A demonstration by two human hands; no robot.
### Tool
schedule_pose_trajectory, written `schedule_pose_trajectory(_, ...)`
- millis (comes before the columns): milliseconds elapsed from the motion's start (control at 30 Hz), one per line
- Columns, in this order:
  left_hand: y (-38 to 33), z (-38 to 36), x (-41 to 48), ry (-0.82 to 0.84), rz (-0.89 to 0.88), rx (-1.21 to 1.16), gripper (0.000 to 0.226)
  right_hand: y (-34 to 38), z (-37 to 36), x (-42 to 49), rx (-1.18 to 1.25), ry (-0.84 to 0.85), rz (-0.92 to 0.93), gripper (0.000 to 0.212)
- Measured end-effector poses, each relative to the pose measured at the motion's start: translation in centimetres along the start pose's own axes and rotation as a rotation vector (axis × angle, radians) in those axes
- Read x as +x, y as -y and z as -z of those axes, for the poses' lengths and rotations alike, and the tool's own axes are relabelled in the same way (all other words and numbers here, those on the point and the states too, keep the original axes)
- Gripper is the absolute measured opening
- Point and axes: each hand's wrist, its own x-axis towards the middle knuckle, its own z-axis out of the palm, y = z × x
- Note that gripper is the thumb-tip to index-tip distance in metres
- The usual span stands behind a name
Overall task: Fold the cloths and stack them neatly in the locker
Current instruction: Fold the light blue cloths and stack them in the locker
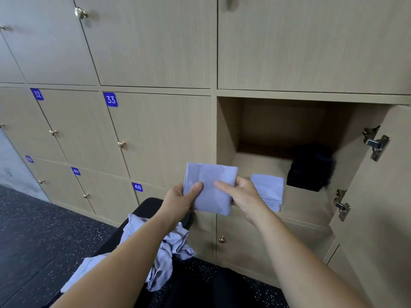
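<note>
Folded cloth [211, 187]: a pale blue square, being held up between both hands, just in front of the open locker's lower left corner.
Left hand [182, 200]: gripping the cloth's left edge, thumb lying across its front, fingers curled behind.
Right hand [242, 196]: pinching the cloth's right edge, thumb on the front face, fingers hidden behind.
Open locker [229, 130]: sitting just beyond the right hand, door swinging out to the right.
Blue stack [270, 191]: folded cloths resting on the locker floor, just right of the right hand.
Black stack [310, 168]: lying further right and deeper in.
Loose cloths [164, 252]: crumpled, lying on a black seat [146, 207] below the left forearm.
</note>
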Motion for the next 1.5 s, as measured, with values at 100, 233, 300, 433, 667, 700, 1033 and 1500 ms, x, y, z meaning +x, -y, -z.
schedule_pose_trajectory(100, -0.1, 0.2, 0.4, -0.048, -0.033, 0.009, 0.044, -0.7, 0.7, -0.2, -0.070, 0.048, -0.016, 0.020)
schedule_pose_trajectory(233, 0.1, -0.2, 0.5, -0.096, -0.051, 0.015, 0.040, -1.1, 1.1, -0.2, -0.085, 0.004, 0.031, 0.017)
schedule_pose_trajectory(300, 0.2, -0.7, 0.5, -0.128, -0.060, 0.012, 0.037, -1.1, 1.3, -0.1, -0.073, -0.023, 0.052, 0.025)
schedule_pose_trajectory(433, 0.6, -2.0, 0.8, -0.105, -0.070, 0.019, 0.039, -1.7, 2.5, 0.3, -0.088, -0.165, 0.085, 0.045)
schedule_pose_trajectory(667, 2.6, -6.3, 3.2, -0.031, -0.050, 0.038, 0.049, -4.0, 6.8, 0.7, -0.141, -0.338, 0.067, 0.042)
schedule_pose_trajectory(700, 2.8, -7.1, 3.7, -0.040, -0.039, 0.027, 0.053, -4.4, 7.5, 0.8, -0.129, -0.333, 0.048, 0.035)
schedule_pose_trajectory(1033, 4.4, -14.0, 8.9, -0.017, 0.016, 0.071, 0.038, -7.0, 14.0, 3.6, -0.191, -0.580, -0.007, 0.029)
schedule_pose_trajectory(1500, 3.5, -20.4, 20.4, 0.079, 0.031, 0.097, 0.041, -6.6, 20.8, 13.2, -0.350, -0.611, 0.031, 0.020)
